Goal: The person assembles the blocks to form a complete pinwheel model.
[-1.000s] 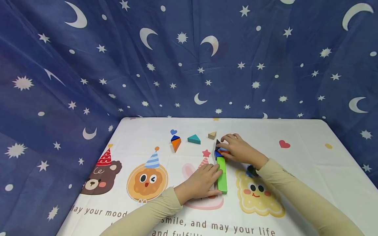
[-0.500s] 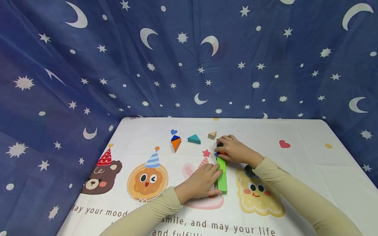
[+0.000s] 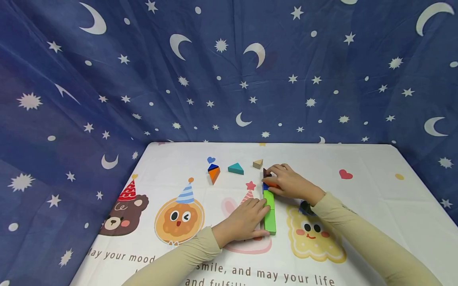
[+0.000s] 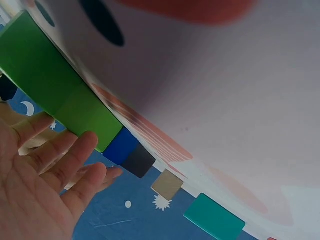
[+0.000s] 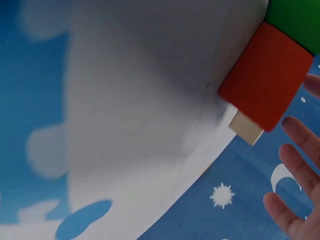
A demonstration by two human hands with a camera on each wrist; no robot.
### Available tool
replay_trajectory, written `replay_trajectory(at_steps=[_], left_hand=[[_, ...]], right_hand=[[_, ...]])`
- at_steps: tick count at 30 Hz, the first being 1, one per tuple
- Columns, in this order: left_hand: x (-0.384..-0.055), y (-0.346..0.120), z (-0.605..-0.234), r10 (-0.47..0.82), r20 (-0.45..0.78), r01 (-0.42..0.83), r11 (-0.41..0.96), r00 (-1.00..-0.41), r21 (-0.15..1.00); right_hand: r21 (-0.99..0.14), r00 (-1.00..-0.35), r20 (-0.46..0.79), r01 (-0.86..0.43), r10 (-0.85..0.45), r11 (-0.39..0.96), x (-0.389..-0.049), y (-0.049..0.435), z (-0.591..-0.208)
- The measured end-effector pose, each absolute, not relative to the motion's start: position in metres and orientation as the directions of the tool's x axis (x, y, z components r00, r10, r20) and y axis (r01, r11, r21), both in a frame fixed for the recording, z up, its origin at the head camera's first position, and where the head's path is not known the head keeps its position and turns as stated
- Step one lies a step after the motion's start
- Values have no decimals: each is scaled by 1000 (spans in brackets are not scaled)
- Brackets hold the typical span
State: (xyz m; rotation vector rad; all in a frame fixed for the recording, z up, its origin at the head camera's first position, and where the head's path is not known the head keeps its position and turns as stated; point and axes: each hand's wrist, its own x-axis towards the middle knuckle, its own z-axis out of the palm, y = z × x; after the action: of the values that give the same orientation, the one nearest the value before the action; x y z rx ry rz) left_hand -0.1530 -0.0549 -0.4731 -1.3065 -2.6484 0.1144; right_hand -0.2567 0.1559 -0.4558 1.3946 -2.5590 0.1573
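Compared with half a second ago, I see that the right hand (image 3: 291,182) has eased slightly rightward, baring more of the blue block (image 4: 120,145) near the centre of the head view; against a second ago, the far end of the row has straightened, while the left hand (image 3: 242,222) has kept its place.

Starting at the far left, I have one printed bear (image 3: 123,214) on the white tablecloth (image 3: 365,214), in the lower left of the frame. Next come two touching blocks left of centre: one loose blue piece (image 3: 212,167) and one loose orange piece (image 3: 214,175). One teal triangle (image 3: 235,169) lies to their right.

Below it, at lower centre, the left hand lies with its fingers spread and extended, fingertips resting along the green blocks and pinching nothing. One plain wooden block (image 3: 257,163) sits above, near the row but apart from it.

That row stands just right of centre: two green blocks (image 3: 269,214) end to end, then at the upper end one blue block, one dark block (image 4: 139,161) and one orange block (image 5: 267,77), all close together. Over that end reaches the right hand; its fingers look spread and fairly straight in the right wrist view, though I cannot tell which fingertips press the blocks.

Farther right I count one red printed heart (image 3: 345,174).
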Motion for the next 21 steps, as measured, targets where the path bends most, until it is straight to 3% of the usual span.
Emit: replay_trajectory(at_steps=[13, 21], left_hand=[[-153, -56, -475, 791, 144, 779, 611, -594, -142], [-153, -55, -476, 788, 142, 777, 614, -599, -136]], right_hand=[[1, -588, 247, -795, -770, 607, -255, 175, -453], [18, -587, 288, -787, -757, 617, -255, 182, -458]])
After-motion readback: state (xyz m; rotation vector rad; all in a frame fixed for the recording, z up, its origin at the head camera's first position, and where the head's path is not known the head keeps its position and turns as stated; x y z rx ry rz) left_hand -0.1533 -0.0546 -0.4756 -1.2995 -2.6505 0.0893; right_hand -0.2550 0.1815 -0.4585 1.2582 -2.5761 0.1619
